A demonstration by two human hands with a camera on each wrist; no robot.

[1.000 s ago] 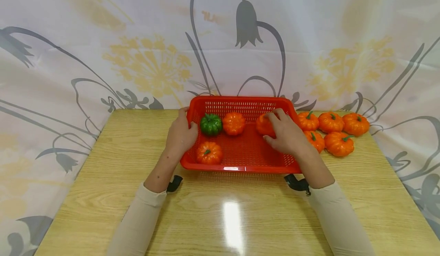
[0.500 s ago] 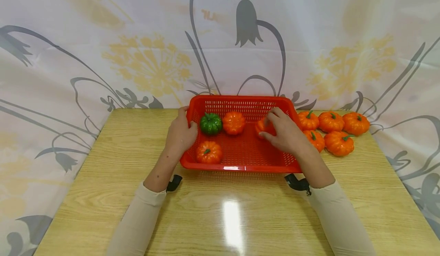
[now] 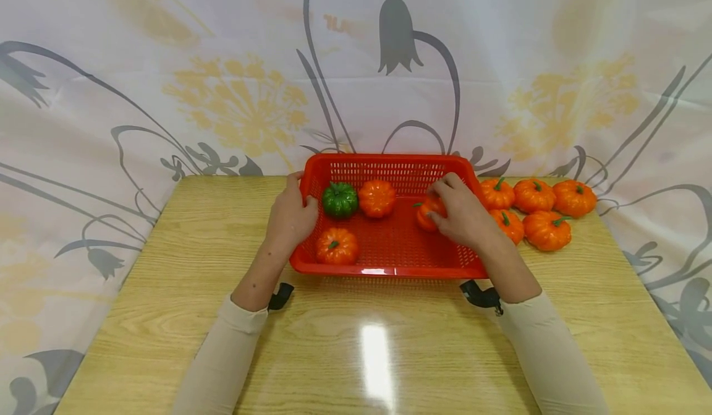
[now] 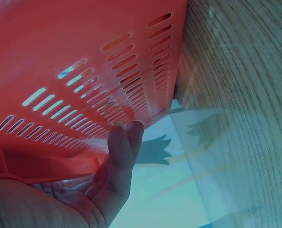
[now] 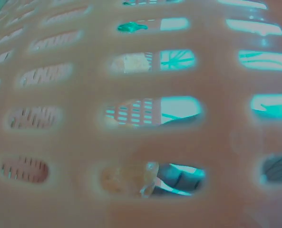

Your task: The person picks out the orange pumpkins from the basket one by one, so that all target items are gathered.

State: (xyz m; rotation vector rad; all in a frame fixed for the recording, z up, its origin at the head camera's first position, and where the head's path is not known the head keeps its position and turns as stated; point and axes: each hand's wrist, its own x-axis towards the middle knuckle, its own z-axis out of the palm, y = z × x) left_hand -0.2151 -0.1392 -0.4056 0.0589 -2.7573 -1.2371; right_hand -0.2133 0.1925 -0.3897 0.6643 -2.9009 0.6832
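Note:
A red slotted plastic basket sits on the table. My left hand grips its left rim; in the left wrist view the fingers reach along the outer wall below the rim. Inside, at the right end, my right hand holds an orange toy pumpkin between thumb and fingers, its green stem facing left. The basket also holds a green pumpkin, an orange pumpkin beside it and another orange pumpkin at the near left. The slotted basket wall fills the right wrist view, hiding that hand.
Several orange pumpkins stand in two rows just right of the basket on the wooden table. Two black curved pieces lie by the basket's near corners. A flower-patterned cloth hangs behind.
The pumpkin in my right hand has turned, so its stem now shows on the left, and it has shifted slightly toward the near side. My left hand stays on the rim.

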